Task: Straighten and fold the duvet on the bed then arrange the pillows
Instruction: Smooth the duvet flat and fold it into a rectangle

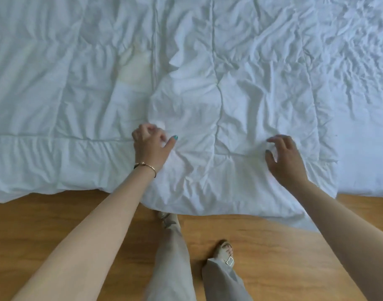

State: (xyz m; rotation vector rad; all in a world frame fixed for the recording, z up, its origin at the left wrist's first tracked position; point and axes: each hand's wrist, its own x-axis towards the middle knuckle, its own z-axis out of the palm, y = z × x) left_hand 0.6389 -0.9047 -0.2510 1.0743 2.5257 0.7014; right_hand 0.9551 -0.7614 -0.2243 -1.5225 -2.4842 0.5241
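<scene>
A white quilted duvet point(208, 88) lies rumpled across the bed, and its near edge hangs over the bedside toward the floor. A folded upper layer of it spans the middle, ending at a straight edge on the right. My left hand point(150, 148), with a bracelet on the wrist, has its fingers curled into a bunch of the duvet near that edge, and creases radiate from it. My right hand point(283, 157) rests on the duvet farther right, fingers bent and spread, fingertips touching the fabric. No pillows are in view.
The wrinkled white bed sheet point(364, 131) shows bare to the right of the duvet. A wooden floor point(56, 224) runs along the bedside. My legs in grey trousers and sandalled feet point(225, 253) stand close to the bed edge.
</scene>
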